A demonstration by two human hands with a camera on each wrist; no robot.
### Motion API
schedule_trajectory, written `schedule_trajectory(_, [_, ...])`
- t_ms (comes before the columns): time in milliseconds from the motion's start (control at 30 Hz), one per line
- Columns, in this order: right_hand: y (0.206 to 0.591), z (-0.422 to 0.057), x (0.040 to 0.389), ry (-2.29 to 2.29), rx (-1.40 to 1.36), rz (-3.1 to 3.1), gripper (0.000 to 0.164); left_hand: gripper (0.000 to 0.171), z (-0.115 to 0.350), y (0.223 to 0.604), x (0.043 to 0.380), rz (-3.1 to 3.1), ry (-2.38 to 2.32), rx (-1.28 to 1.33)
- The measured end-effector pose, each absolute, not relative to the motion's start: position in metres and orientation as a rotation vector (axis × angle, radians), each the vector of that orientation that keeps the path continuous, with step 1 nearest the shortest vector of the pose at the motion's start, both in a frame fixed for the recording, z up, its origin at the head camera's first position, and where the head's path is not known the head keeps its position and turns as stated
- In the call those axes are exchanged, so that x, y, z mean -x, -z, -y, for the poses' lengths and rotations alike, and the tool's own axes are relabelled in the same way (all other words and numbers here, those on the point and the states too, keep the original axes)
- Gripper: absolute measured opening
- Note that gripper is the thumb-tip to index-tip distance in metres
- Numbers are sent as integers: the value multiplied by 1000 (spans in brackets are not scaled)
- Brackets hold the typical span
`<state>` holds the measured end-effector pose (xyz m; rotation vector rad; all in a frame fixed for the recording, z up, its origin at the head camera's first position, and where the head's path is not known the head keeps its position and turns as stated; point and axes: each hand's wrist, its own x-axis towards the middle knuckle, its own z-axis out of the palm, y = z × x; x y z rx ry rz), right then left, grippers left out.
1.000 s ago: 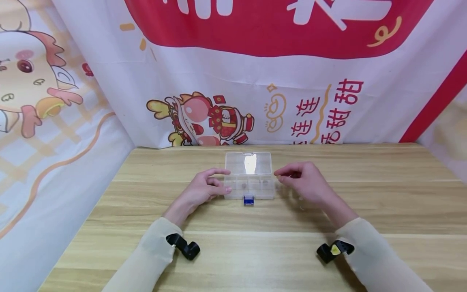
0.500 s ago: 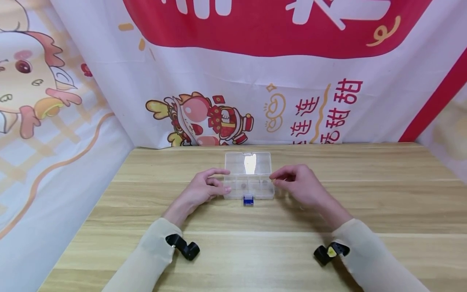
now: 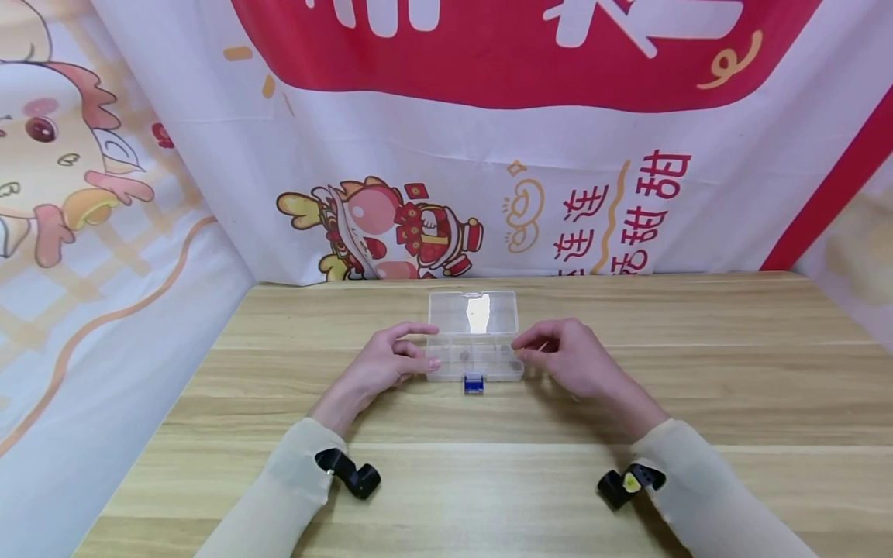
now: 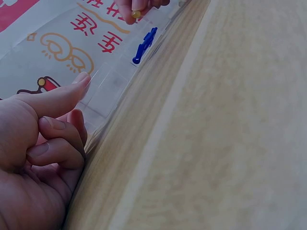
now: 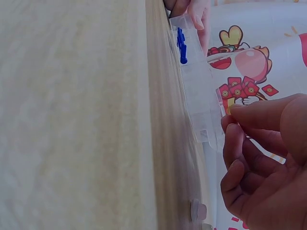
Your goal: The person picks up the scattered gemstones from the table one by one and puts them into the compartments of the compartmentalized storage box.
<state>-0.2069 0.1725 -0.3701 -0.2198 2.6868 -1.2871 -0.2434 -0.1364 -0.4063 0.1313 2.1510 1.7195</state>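
Two hands work at a clear compartment box [image 3: 491, 366] on a wood-grain table [image 3: 481, 496]. With the box as the centre of the dial in the head view, its transparent lid [image 3: 449, 312] is open at 12 o'clock, and a blue latch [image 3: 474, 384] projects at 6. The left hand [image 3: 384, 360] is at 9 o'clock, holding the box's near end between thumb and index finger, its other fingers curled beside the wall. The right hand [image 3: 575, 360] is at 3 o'clock, thumb and index finger pinching a small yellow piece [image 4: 136, 14], right at the edge of the box; whether the piece touches the plastic cannot be told.

A greyish spot [image 3: 465, 356] shows inside the box, just toward 10 o'clock from its middle, too small to identify. In the right wrist view, a small pinkish piece [image 5: 202, 212] appears toward 6 o'clock, below the right hand. Cream sleeves [image 3: 265, 496] reach in from 7 and 5 o'clock, each with a black wrist camera [image 3: 363, 480]. A printed white cloth [image 3: 391, 139] hangs beyond the table at 12.
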Motion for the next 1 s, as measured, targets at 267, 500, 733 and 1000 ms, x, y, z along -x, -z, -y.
schedule_trajectory(267, [372, -172, 208, 1249, 222, -2674, 12, 55, 136, 405, 242, -2158, -1719, -130])
schedule_trajectory(500, [373, -173, 209, 1243, 208, -2661, 13, 55, 136, 405, 242, -2156, -1718, -126])
schedule_trajectory(733, [374, -173, 208, 1221, 214, -2670, 13, 54, 136, 406, 243, -2150, -1721, -125])
schedule_trajectory(1000, [373, -173, 207, 1187, 200, -2686, 14, 54, 136, 407, 244, -2161, -1714, -128])
